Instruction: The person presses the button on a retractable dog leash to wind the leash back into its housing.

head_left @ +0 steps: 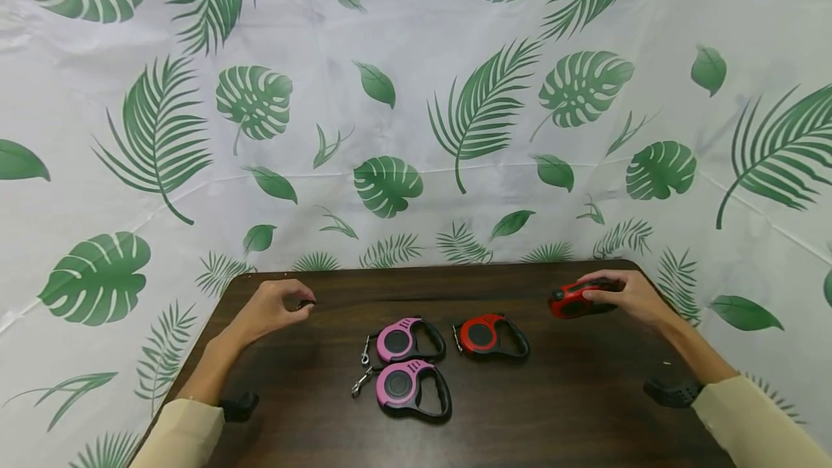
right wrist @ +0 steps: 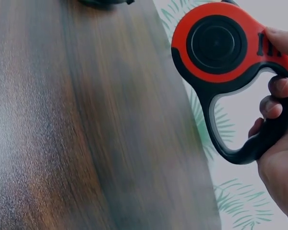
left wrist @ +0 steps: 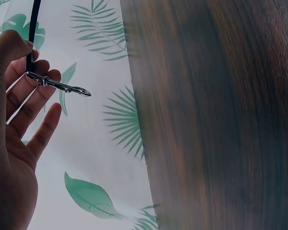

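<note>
At the right, my right hand (head_left: 632, 299) grips a red and black retractable dog leash (head_left: 572, 303) above the table, fingers through its handle loop (right wrist: 211, 117). My left hand (head_left: 278, 306), over the table's left part, pinches the leash's black strap (left wrist: 34, 21) between thumb and index finger. A metal clip (left wrist: 60, 85) hangs from the strap end beside the other, looser fingers. Between both hands the strap stretches as a thin dark line. On the table between them lie two pink leashes (head_left: 395, 341) (head_left: 398, 386) and another red leash (head_left: 482, 336).
The dark wooden table (head_left: 533, 417) reaches back to a white cloth backdrop (head_left: 416, 121) printed with green leaves. Metal clips (head_left: 362, 381) of the pink leashes point left. Black bands (head_left: 239, 407) (head_left: 671, 392) sit at both wrists.
</note>
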The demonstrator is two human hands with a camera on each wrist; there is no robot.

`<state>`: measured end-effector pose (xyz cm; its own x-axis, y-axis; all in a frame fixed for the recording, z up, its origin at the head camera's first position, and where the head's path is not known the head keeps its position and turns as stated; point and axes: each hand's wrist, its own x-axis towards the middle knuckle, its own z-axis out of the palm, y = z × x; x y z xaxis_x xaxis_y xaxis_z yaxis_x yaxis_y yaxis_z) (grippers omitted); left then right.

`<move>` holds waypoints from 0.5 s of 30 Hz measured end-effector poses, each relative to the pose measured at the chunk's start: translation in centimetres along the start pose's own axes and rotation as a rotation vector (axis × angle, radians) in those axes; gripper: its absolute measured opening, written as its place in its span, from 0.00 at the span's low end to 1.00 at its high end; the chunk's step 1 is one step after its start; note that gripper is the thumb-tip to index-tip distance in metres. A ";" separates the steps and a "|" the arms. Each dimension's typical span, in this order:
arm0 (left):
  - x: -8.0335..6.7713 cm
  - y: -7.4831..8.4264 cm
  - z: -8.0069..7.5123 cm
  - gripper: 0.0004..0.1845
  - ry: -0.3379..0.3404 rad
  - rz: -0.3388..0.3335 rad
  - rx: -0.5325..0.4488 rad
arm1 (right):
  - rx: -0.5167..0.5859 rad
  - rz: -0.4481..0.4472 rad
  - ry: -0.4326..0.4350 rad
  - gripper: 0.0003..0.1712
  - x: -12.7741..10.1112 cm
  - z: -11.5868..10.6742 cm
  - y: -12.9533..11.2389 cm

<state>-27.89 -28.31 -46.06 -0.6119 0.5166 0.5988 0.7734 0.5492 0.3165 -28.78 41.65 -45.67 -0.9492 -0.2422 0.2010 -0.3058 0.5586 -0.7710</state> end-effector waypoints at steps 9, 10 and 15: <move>0.5 0.5 0.7 0.12 0.000 0.020 -0.001 | -0.032 -0.083 0.005 0.16 0.1 0.7 -0.6; 0.5 0.6 0.8 0.12 0.000 0.023 -0.003 | -0.030 -0.087 0.005 0.16 0.1 0.8 -0.7; 0.7 0.8 1.1 0.12 -0.004 0.027 -0.011 | -0.031 -0.100 -0.003 0.17 0.2 1.4 -1.2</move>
<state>-27.87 -26.77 -46.17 -0.5918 0.5334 0.6044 0.7912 0.5279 0.3088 -28.55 39.85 -45.53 -0.9137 -0.3003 0.2737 -0.4008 0.5560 -0.7281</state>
